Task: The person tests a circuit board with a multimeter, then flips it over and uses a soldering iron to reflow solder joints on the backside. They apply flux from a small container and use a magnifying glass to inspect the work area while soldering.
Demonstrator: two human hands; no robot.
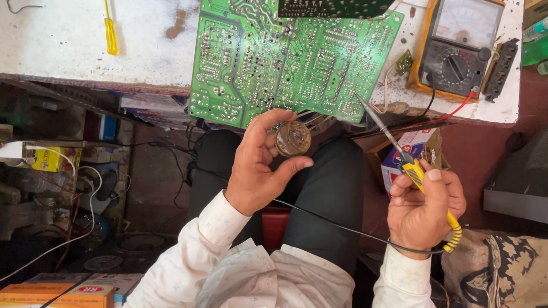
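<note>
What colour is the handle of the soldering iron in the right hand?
Yellow, with a black band near the tip end; the soldering iron shows in the head view, gripped by the right hand.

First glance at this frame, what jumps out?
The big green circuit board, solder side up, overhangs the near edge of the white workbench. Just below it, the left hand pinches a small round brass-coloured part, while the right hand holds a yellow-handled soldering iron with its tip at the board's lower right edge. An analog multimeter sits at top right.

You have beside the green circuit board [283, 54]: one analog multimeter [457, 44] | one yellow screwdriver [109, 24] | one soldering iron [413, 171] | one round coil [293, 138]
</note>
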